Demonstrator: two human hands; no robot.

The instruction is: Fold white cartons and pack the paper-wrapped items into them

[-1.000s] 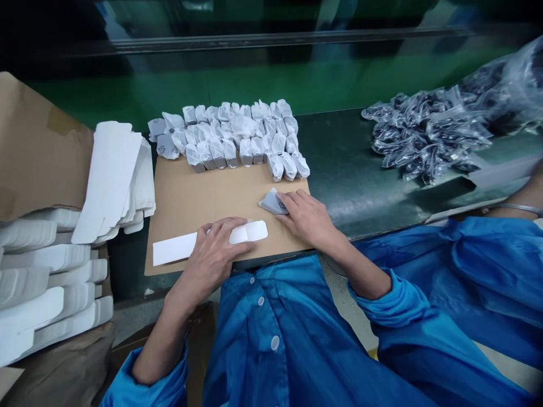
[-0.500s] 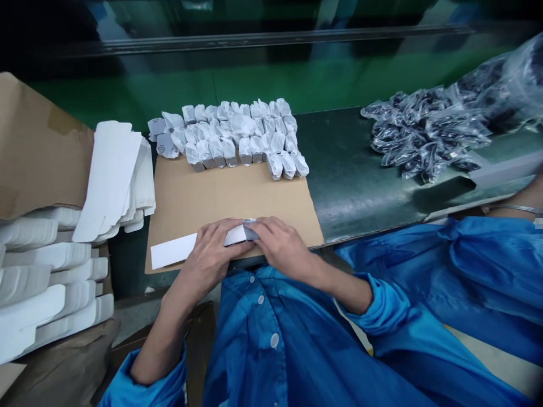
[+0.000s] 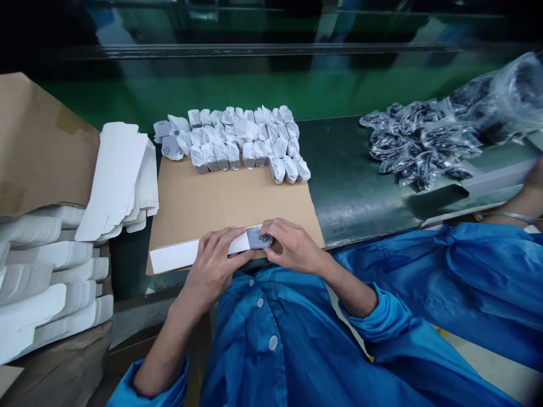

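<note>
A long white box (image 3: 175, 256) lies along the front edge of the brown cardboard sheet (image 3: 237, 198). My left hand (image 3: 216, 257) is wrapped over it near its right end. Out of that end sticks a grey bagged piece (image 3: 256, 238) with a dark printed triangle mark. My right hand (image 3: 292, 244) pinches the outer end of this piece between thumb and fingers. The part of the piece inside the box is hidden.
Rows of bagged grey pieces (image 3: 233, 135) stand at the sheet's back. Flat white cartons (image 3: 114, 175) are stacked left, by a cardboard box (image 3: 42, 141). Clear bags with dark contents (image 3: 424, 141) lie right on the green bench (image 3: 339, 186). A co-worker's arm (image 3: 509, 206) is at right.
My right hand has shifted a little right, and more of the grey bagged piece now shows beyond the box end. My left hand stays on the box. The view has tilted slightly.
</note>
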